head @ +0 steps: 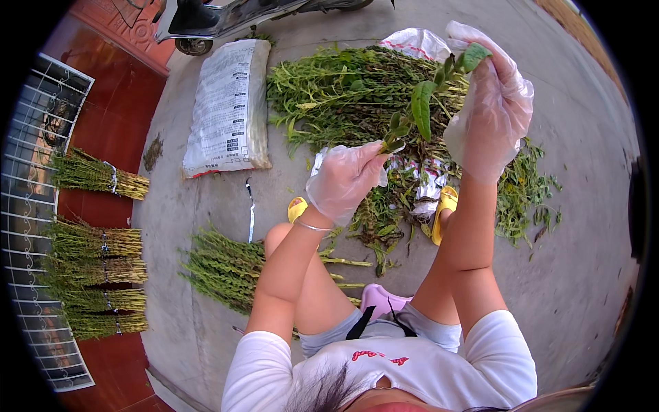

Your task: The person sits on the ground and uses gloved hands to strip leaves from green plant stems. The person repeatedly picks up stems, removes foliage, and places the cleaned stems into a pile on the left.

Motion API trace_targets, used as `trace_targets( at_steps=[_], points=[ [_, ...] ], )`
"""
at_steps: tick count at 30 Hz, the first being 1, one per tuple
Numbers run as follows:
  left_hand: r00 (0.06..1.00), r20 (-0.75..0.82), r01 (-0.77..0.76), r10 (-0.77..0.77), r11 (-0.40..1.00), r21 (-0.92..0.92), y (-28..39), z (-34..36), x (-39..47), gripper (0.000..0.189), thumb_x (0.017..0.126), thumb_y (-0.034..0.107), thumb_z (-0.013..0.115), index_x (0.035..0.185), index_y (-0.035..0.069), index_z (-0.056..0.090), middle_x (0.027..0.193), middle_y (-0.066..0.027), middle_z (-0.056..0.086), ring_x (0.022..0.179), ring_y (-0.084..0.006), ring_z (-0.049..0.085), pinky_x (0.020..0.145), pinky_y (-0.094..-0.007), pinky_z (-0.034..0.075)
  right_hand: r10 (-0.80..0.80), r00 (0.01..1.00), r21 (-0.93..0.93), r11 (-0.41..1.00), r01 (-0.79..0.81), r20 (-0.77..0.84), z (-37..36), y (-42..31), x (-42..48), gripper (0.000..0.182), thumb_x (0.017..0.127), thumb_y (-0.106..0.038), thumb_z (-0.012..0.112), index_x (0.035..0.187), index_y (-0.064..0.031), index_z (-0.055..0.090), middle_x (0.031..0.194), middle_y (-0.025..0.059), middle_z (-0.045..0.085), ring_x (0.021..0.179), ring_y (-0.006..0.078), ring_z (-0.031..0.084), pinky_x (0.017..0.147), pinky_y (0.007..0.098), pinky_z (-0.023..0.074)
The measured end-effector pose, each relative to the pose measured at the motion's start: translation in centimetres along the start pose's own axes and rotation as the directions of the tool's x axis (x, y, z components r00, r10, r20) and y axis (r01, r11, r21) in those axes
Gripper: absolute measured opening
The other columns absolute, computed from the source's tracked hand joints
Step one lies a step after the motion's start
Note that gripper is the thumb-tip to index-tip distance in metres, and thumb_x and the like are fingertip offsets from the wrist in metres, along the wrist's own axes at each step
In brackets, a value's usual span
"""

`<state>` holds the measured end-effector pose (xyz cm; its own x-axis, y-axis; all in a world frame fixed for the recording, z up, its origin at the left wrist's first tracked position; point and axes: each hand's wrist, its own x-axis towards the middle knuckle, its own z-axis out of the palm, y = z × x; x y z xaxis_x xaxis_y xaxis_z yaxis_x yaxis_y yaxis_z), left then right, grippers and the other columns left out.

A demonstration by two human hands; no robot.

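My left hand (pixel 347 180), in a clear plastic glove, grips the lower end of a leafy green plant stem (pixel 404 121). Up and to the right, my right hand (pixel 486 98), gloved the same way, has its fingers closed around the upper part of that stem, near a broad leaf. Behind the stem lies a large heap of cut plants (pixel 334 98), partly on a white woven sack (pixel 417 41). Loose leaves and stripped bits (pixel 383 216) lie between my feet. Another pile of stalks (pixel 226 268) rests beside my leg on the left.
A full white printed sack (pixel 226 108) lies left of the heap. Tied plant bundles (pixel 98 257) stand against the red wall (pixel 118 118). More leaves (pixel 525 190) lie at right. A scooter (pixel 221 20) is parked at the top. A pink stool (pixel 381 301) is beneath me.
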<state>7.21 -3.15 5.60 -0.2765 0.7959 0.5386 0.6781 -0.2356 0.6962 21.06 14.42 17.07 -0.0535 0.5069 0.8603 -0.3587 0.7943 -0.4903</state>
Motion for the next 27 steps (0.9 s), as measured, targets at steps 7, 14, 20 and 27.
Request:
trace_targets(
  at_steps=[7, 14, 20, 27],
  points=[
    [0.997, -0.042, 0.056, -0.059, 0.996, -0.074, 0.0, -0.3, 0.2, 0.02, 0.092, 0.012, 0.067, 0.107, 0.0, 0.069, 0.07, -0.0151, 0.064, 0.058, -0.0327, 0.06, 0.053, -0.0395, 0.045, 0.05, 0.997, 0.006, 0.999, -0.051, 0.06, -1.7, -0.6, 1.3, 0.04, 0.086, 0.006, 0.051, 0.123, 0.0031, 0.065, 0.128, 0.0197, 0.064, 0.127, 0.0301, 0.057, 0.113, 0.0428, 0.0374],
    [0.999, -0.032, 0.012, -0.011, 1.0, 0.02, -0.4, -0.4, 0.3, 0.022, 0.092, 0.013, 0.067, 0.111, 0.0, 0.068, 0.07, -0.0151, 0.064, 0.057, -0.0328, 0.061, 0.053, -0.0387, 0.046, -0.132, 0.881, -0.312, 0.903, 0.296, 0.454, 0.6, -4.6, 0.6, 0.044, 0.075, -0.001, 0.067, 0.117, -0.0114, 0.071, 0.145, 0.0126, 0.052, 0.14, 0.0347, 0.041, 0.113, 0.0466, 0.034],
    [0.999, -0.035, -0.036, 0.035, 0.999, -0.016, -0.3, 0.1, 0.3, 0.022, 0.093, 0.013, 0.067, 0.11, 0.0, 0.067, 0.068, -0.0142, 0.063, 0.057, -0.032, 0.061, 0.053, -0.0389, 0.045, -0.163, 0.847, -0.518, 0.728, 0.449, 0.505, 1.4, -4.3, 0.5, 0.041, 0.062, 0.004, 0.076, 0.094, -0.0224, 0.077, 0.133, -0.0002, 0.064, 0.134, 0.0295, 0.048, 0.105, 0.0398, 0.046],
    [0.999, -0.014, -0.037, 0.036, 0.996, -0.082, 0.7, -0.3, 0.6, 0.02, 0.092, 0.013, 0.068, 0.108, 0.001, 0.068, 0.069, -0.0135, 0.064, 0.058, -0.0313, 0.06, 0.053, -0.0389, 0.044, -0.291, 0.897, -0.594, 0.674, 0.439, 0.333, 2.2, -3.3, -1.0, 0.031, 0.075, -0.001, 0.075, 0.102, -0.0166, 0.076, 0.118, 0.0003, 0.072, 0.127, 0.0271, 0.053, 0.103, 0.0378, 0.0451]
  ],
)
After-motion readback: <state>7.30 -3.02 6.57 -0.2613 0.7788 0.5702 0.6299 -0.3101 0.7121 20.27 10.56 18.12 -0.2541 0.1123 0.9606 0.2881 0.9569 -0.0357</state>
